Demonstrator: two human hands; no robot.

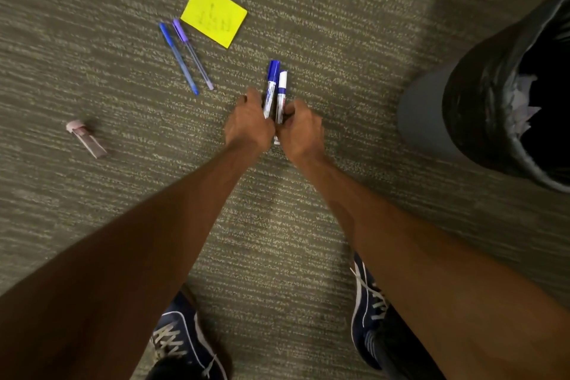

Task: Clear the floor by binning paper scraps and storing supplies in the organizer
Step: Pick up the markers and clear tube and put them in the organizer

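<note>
Two whiteboard markers stood side by side at the middle of the carpet [277, 225]: a blue-capped marker [271, 83] on the left and a white-capped marker [281, 92] touching it on the right, caps pointing far. The left hand [248, 125] and the right hand [300, 129] closed around their near halves, one hand on each side; the fingers curled under and were hidden, so the exact pinch could not be made out. Two pens lay far left, nearly parallel and just apart: a blue pen [178, 58] and a purple pen [192, 53]. One yellow sticky note [214, 13] with faint writing lay just beyond the pens. One pinkish, blurred small case [87, 139] lay well apart at the left. One grey bin [431, 120] with a black liner [481, 95] stood at the right, cut off by the frame edge, with crumpled paper [521, 105] inside. Two dark blue sneakers showed near, the left sneaker [182, 339] and right sneaker [367, 305], both partly covered by forearms.
</note>
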